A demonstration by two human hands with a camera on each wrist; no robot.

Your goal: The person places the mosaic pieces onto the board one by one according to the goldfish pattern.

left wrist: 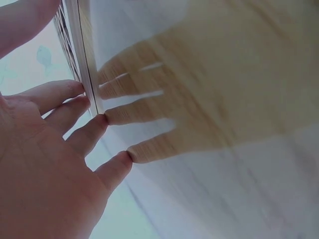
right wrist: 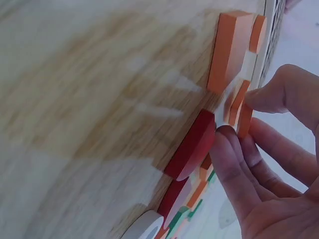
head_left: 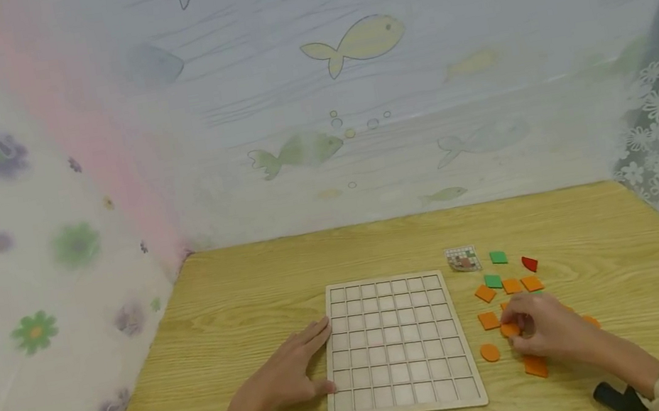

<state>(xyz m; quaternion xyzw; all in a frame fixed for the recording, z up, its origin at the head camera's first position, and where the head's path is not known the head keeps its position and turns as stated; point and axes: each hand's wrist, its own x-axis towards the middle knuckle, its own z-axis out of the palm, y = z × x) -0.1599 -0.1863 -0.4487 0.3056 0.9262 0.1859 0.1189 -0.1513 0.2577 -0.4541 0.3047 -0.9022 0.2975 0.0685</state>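
Observation:
A pale wooden grid board [head_left: 397, 353] lies flat on the table with its square cells bare. My left hand [head_left: 285, 374] rests along the board's left edge, fingers spread and fairly straight; in the left wrist view the fingertips [left wrist: 114, 167] touch the board's side and the tabletop. Right of the board, my right hand [head_left: 545, 326] pinches an orange round piece [head_left: 509, 330] between thumb and fingers, just above the scattered pieces. The right wrist view shows this orange piece [right wrist: 245, 119] on edge between the fingertips. An orange disc [head_left: 490, 352] lies between hand and board.
Several orange square tiles [head_left: 512, 286], green tiles [head_left: 498, 257] and a red quarter-round piece [head_left: 529, 264] lie right of the board. A small printed pattern card [head_left: 463, 259] sits by its top right corner. Fish-print curtains [head_left: 386, 153] hang behind the wooden table [head_left: 249, 268].

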